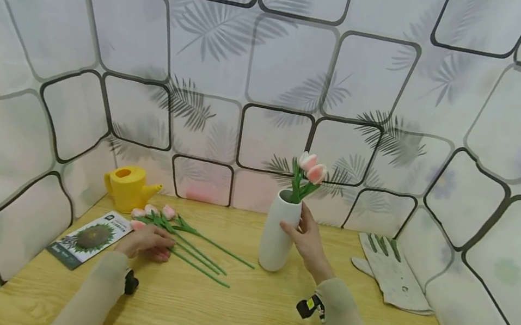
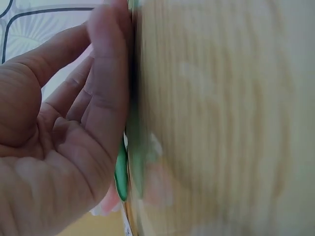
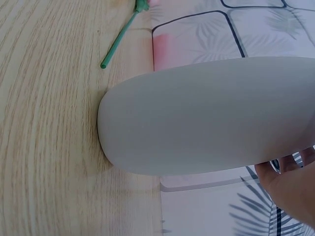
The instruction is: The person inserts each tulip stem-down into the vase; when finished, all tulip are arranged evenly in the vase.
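Note:
A white vase (image 1: pixel 277 236) stands upright on the wooden table, with two pink-and-white tulips (image 1: pixel 316 174) leaning out of its mouth. My right hand (image 1: pixel 308 241) grips the vase's right side, thumb across the front and fingers behind; the right wrist view shows the vase (image 3: pixel 197 118) large. At the left, several loose tulips (image 1: pixel 201 253) lie with green stems pointing right. Against these stems rests my left hand (image 1: pixel 147 242), low at the tabletop. In the left wrist view the palm of the left hand (image 2: pixel 64 142) holds nothing visible, its fingers loosely bent.
Behind the loose tulips is a yellow watering can (image 1: pixel 130 189). A seed packet with a sunflower picture (image 1: pixel 91 239) lies left of the left hand. Pale gardening gloves (image 1: pixel 394 276) lie at the right. Patterned cloth walls (image 1: pixel 283 61) enclose the table (image 1: pixel 229 323).

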The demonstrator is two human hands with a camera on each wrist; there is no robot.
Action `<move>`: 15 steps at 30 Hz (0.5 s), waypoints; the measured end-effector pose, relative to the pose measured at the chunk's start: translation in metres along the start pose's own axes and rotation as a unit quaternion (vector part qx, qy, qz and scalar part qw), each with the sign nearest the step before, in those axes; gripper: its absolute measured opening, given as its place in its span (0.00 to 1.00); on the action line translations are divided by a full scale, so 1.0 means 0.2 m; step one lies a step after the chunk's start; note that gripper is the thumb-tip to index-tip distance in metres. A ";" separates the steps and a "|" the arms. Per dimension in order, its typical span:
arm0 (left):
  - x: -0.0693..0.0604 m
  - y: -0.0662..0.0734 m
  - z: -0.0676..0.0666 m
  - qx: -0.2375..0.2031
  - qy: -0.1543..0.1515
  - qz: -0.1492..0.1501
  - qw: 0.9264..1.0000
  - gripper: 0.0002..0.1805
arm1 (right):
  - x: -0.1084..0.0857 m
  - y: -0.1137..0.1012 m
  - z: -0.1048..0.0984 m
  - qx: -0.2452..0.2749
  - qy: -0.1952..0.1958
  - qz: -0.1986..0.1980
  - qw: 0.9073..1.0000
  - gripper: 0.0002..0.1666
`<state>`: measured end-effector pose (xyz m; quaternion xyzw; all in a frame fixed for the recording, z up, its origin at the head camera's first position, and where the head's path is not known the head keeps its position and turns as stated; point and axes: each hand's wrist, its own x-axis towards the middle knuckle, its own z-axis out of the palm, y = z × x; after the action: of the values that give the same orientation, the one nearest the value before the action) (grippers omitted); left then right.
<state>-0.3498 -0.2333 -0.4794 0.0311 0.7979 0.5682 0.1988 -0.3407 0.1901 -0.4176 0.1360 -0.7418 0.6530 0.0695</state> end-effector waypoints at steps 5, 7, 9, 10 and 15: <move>-0.01 0.02 0.02 -0.010 0.021 0.004 1.000 0.15 | 0.00 0.00 0.00 0.002 -0.002 -0.003 1.000 0.50; -0.02 0.03 0.03 -0.008 0.037 0.013 0.999 0.15 | 0.00 0.00 0.00 0.004 -0.003 -0.002 1.000 0.50; -0.02 0.04 0.03 -0.014 0.065 0.026 0.997 0.14 | 0.00 0.00 0.00 0.006 -0.002 -0.002 1.000 0.49; -0.02 0.04 0.04 -0.017 0.083 0.034 0.996 0.15 | 0.00 0.00 0.00 0.006 -0.002 -0.003 1.000 0.49; -0.01 0.07 0.05 -0.046 0.167 0.075 0.982 0.19 | 0.00 0.00 0.00 0.004 0.000 -0.005 1.000 0.49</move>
<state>-0.3476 -0.2195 -0.4687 -0.0139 0.7880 0.6151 0.0209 -0.3409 0.1899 -0.4169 0.1400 -0.7386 0.6555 0.0720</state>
